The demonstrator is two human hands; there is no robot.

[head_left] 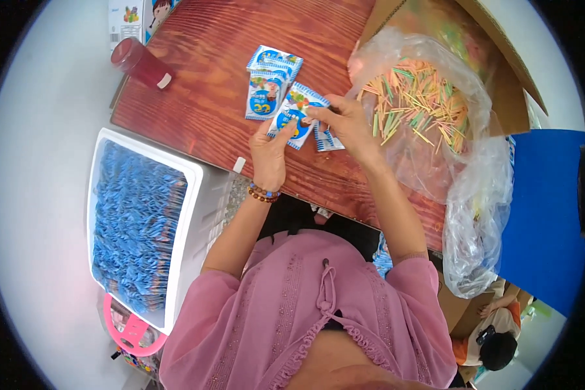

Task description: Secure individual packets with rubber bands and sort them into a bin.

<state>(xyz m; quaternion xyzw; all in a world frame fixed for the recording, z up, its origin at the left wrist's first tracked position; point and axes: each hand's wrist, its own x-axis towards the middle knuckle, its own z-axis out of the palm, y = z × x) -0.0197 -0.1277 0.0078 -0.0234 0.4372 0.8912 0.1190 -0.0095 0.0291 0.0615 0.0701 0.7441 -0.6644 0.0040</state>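
Above the red wood-grain table (208, 97), both hands hold a small blue and white packet (298, 104) printed with colourful pictures. My left hand (268, 156) pinches its lower left side, a beaded bracelet on the wrist. At its right edge, my right hand (351, 127) grips it between thumb and fingers. Partly hidden under the right hand is another blue and white packet (330, 142). Just beyond the left hand lies a small overlapping pile of similar packets (264, 91).
Right, a clear plastic bag (478, 234) holds many thin coloured sticks (429, 104), beside a cardboard box (507, 97). Left, a white bin (193, 179) is packed with blue packets (136, 221). A reddish see-through jar (140, 62) lies far left. Another person (497, 341) is at lower right.
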